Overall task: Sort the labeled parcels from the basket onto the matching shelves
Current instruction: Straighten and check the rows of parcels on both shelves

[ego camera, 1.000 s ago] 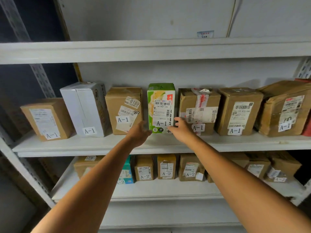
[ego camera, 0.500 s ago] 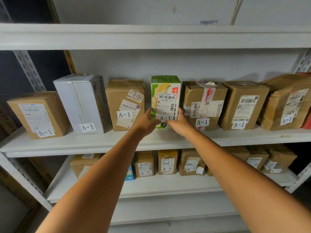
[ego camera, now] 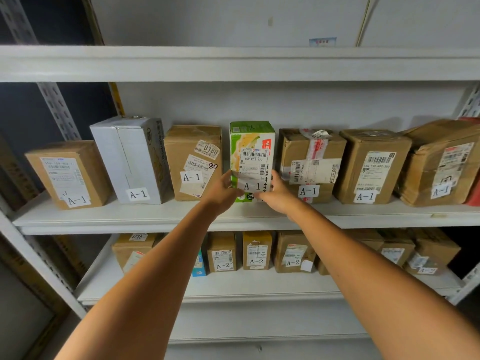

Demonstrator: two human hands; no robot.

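Note:
A green and white parcel [ego camera: 252,152] labelled A-1 stands upright on the middle white shelf [ego camera: 155,216], in a row of A-1 boxes. My left hand [ego camera: 224,191] grips its lower left side. My right hand [ego camera: 277,194] grips its lower right side, thumb at the label's edge. A brown A-1 box [ego camera: 193,162] stands just left of it and a taped brown A-1 box [ego camera: 310,165] just right. The basket is out of view.
More A-1 boxes fill the same shelf: a white one [ego camera: 132,159], a brown one at far left [ego camera: 68,174], two brown ones at right [ego camera: 372,166]. The lower shelf [ego camera: 233,289] holds several A-2 parcels [ego camera: 256,250]. An upper shelf board [ego camera: 233,63] overhangs.
Both hands have closed in on the green parcel's lower sides. One second ago the left hand was off it to the left and the right hand only touched its corner.

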